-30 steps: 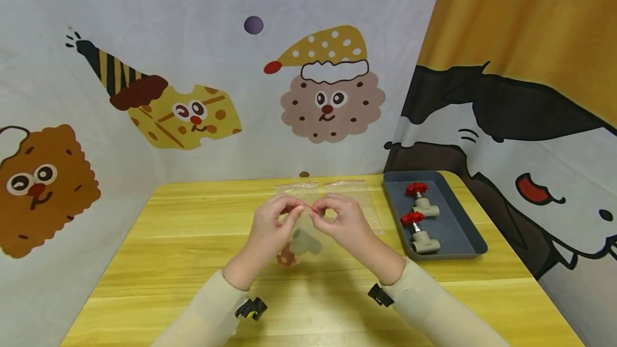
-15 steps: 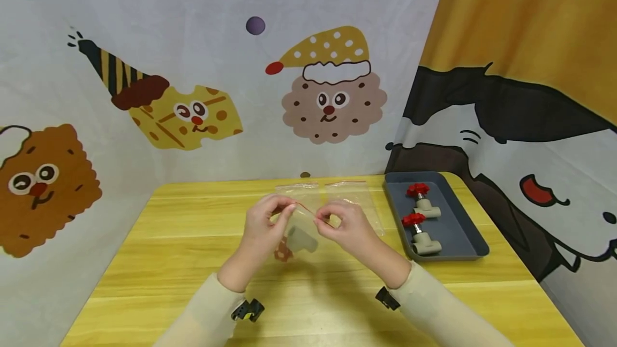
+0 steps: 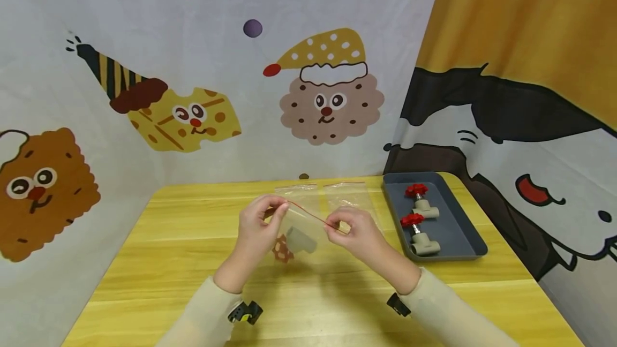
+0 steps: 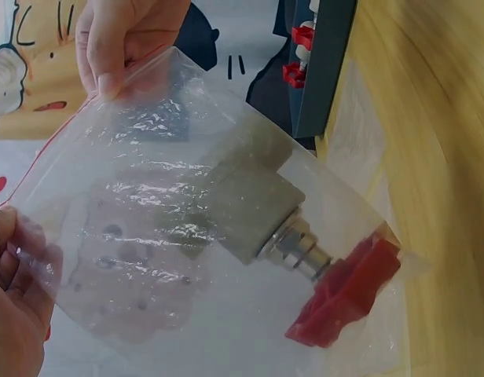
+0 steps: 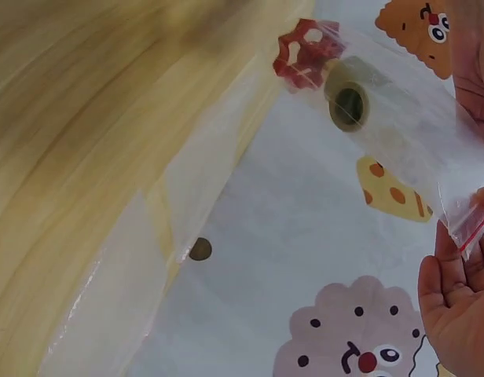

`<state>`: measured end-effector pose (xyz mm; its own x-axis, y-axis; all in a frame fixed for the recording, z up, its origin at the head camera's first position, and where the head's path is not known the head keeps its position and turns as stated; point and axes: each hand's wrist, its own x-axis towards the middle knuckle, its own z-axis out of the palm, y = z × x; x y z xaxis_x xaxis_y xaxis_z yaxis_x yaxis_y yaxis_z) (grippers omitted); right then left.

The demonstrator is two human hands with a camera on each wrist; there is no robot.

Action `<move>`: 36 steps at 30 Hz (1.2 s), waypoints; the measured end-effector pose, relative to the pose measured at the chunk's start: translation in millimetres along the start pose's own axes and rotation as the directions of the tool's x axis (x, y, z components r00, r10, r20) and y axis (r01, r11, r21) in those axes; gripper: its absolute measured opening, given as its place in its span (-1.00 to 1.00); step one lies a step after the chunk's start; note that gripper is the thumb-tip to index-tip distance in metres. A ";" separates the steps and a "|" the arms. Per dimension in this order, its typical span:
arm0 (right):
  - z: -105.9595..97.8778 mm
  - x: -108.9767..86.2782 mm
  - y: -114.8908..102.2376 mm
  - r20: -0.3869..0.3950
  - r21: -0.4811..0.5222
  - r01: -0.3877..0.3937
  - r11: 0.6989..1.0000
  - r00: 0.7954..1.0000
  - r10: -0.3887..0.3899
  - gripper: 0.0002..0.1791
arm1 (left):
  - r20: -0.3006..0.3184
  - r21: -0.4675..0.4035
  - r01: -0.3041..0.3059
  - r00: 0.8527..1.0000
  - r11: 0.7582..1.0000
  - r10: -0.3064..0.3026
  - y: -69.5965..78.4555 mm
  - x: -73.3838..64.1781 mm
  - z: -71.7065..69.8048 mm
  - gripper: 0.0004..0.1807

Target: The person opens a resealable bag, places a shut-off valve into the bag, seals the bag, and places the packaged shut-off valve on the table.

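A clear zip bag (image 4: 140, 236) with a red seal line hangs between both hands, raised off the table. Inside it lies a valve (image 4: 254, 200) with a grey-beige tee body, a metal stem and a red handwheel (image 4: 348, 290). My left hand (image 3: 258, 227) pinches one top corner between thumb and finger. At the opposite end of the red seal, my right hand (image 3: 355, 234) pinches the other corner. The seal slopes down from left to right in the head view. Whether its full length is pressed closed I cannot tell.
A grey tray (image 3: 458, 229) at the right of the wooden table (image 3: 159, 261) holds two similar valves (image 3: 424, 242) with red handwheels. Two flat zip bags (image 3: 349, 194) lie near the table's back edge, partly behind the hands. A printed curtain (image 3: 217, 25) hangs behind the table.
The hands have moved apart, the left going left and the right going right and slightly down. More of the red seal line now shows between them.
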<state>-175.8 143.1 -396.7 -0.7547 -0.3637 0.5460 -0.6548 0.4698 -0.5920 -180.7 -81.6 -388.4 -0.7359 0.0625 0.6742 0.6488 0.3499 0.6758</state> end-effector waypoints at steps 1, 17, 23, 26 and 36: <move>-0.2 -0.7 0.9 -0.002 0.001 0.006 1.000 1.000 -0.006 -0.85 | 0.002 0.003 0.000 1.000 1.000 0.000 0.0 0.0 -0.5 -0.93; -8.2 -12.4 9.5 -0.013 -0.061 0.032 0.998 0.999 -0.032 -0.84 | -0.044 -0.005 0.100 0.994 0.995 -0.100 0.0 0.2 -5.9 -0.94; -11.6 -17.0 9.6 0.008 -0.077 0.005 0.997 1.000 -0.004 -0.86 | -0.053 0.006 0.101 0.994 0.995 -0.100 18.7 3.8 -10.0 -0.94; -11.2 -18.9 11.3 0.008 -0.078 0.006 0.997 1.000 -0.006 -0.88 | -0.058 0.003 0.087 0.995 0.996 -0.087 18.1 3.5 -10.6 -0.92; -11.1 -24.3 15.0 -0.008 -0.107 0.003 0.994 1.000 -0.004 -0.84 | -0.042 -0.018 0.043 0.998 0.999 -0.044 -3.1 -1.5 -9.1 -0.95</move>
<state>-166.8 167.9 -412.2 -0.7519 -0.3592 0.5529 -0.6489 0.5520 -0.5238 -179.8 -91.3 -388.8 -0.7549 0.0081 0.6558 0.6200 0.3351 0.7095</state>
